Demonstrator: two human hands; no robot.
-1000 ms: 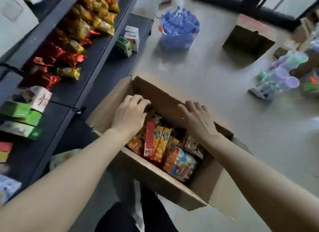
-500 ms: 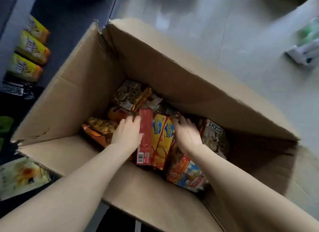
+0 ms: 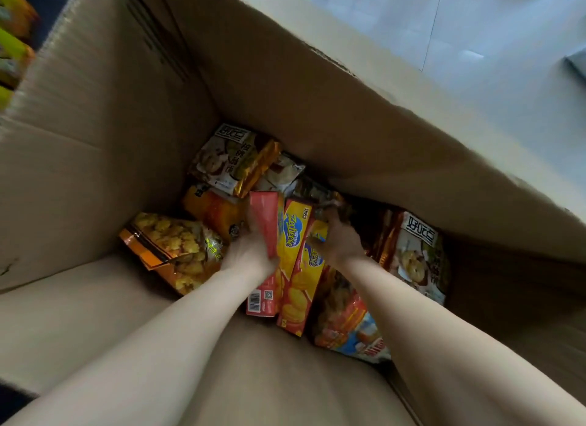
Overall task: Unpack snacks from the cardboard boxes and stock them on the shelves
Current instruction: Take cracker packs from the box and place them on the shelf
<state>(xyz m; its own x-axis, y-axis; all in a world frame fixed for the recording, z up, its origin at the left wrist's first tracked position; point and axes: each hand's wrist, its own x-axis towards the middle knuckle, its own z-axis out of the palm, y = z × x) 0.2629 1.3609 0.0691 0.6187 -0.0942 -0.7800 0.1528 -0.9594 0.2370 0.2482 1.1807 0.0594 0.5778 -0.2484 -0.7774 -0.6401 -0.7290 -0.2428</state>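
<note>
An open cardboard box (image 3: pixel 317 92) fills the view, with snacks lying at its bottom. Two yellow-and-red cracker boxes (image 3: pixel 293 235) stand side by side in the middle. My left hand (image 3: pixel 250 245) presses against the red side of the left one. My right hand (image 3: pixel 339 238) clasps the right one, thumb on its yellow face. Around them lie an orange puffed-snack bag (image 3: pixel 171 248), a white-and-gold bag (image 3: pixel 228 159), a similar white bag (image 3: pixel 415 257) on the right and an orange-and-blue bag (image 3: pixel 348 324) under my right forearm.
Yellow-green packets (image 3: pixel 12 45) on the dark shelf show at the far left edge, beside the box's left flap. Grey floor (image 3: pixel 475 29) lies beyond the box's far wall at the upper right. The box's near wall runs under both forearms.
My view has dropped closer into the box. Both hands have gone from the box's top down to the snacks and closed around the two cracker boxes.
</note>
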